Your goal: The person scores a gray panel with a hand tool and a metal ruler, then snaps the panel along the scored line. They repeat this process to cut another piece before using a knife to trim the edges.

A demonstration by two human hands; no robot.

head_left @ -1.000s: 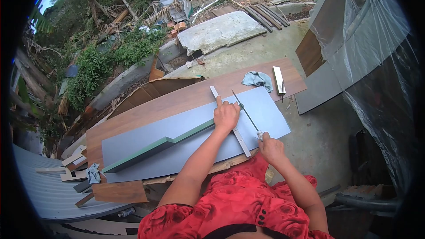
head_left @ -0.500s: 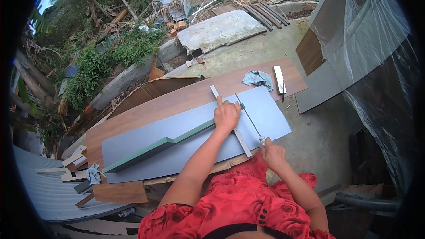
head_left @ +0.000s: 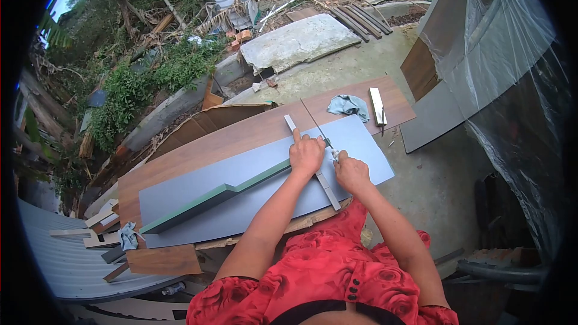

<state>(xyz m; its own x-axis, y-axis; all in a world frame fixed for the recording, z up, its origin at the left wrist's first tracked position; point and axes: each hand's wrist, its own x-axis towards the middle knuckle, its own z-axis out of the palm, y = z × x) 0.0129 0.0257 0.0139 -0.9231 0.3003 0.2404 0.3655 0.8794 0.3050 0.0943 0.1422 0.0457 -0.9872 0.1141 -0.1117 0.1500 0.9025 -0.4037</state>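
Note:
My left hand [head_left: 307, 155] is closed over the right end of a long green-edged strip [head_left: 226, 191], pressing it onto a narrow grey bar [head_left: 327, 189] that lies crosswise beneath. The strip has a step in its outline midway and rests on a blue-grey panel [head_left: 180, 201]. Closed around the whitish grip of a long thin rod-like tool [head_left: 313, 121], my right hand [head_left: 353, 173] is just right of the left one. The tool's shaft points forward and left, beside the strip's end. Whether it is a file or a saw blade I cannot make out.
Under the panel is a brown wood-grain board [head_left: 235, 144]. On its far right lie a blue-grey cloth [head_left: 349, 105] and a pale metal piece [head_left: 377, 107]. Another rag [head_left: 127, 236] and wood offcuts [head_left: 102, 222] sit at left. Plastic sheeting [head_left: 512, 42] hangs at right.
My right hand has pushed the thin tool forward and left, from near the panel's front edge to beside my left hand. My left hand stays on the strip.

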